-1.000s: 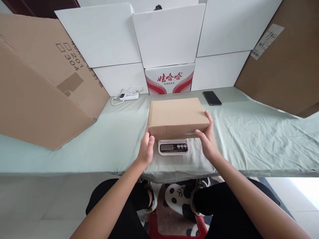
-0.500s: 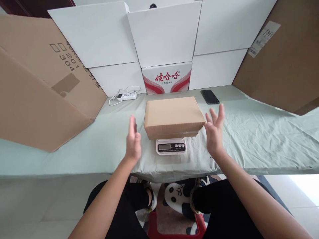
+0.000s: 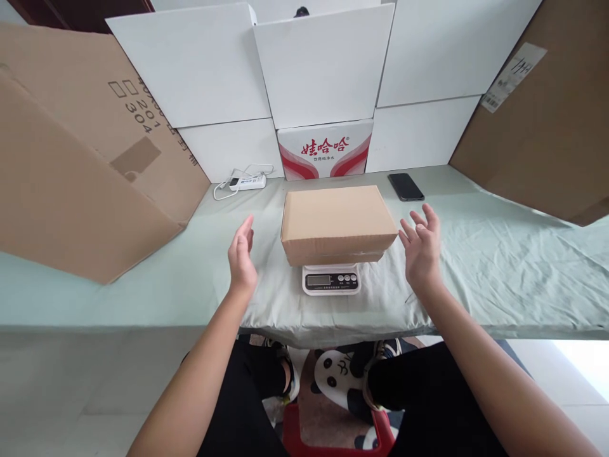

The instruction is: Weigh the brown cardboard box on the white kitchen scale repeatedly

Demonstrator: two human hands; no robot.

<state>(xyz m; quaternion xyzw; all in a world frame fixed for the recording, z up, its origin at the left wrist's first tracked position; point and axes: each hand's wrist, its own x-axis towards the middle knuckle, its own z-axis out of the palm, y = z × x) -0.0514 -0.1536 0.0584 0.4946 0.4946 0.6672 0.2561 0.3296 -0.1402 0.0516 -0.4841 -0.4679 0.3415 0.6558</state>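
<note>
Closed cardboard box [image 3: 339, 222] sits on scale [image 3: 332, 280] near table's [image 3: 499, 266] front edge, left hand [image 3: 241, 259] and right hand [image 3: 422, 252] open, empty, either side; looks light, stiff, best gripped at short ends

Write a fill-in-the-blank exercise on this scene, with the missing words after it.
1. The closed brown cardboard box rests on a white digital ____.
2. Both the left hand and the right hand are ____, touching nothing.
3. The black phone lies on the pale ____ cloth.

Missing words: scale; open; green
</note>
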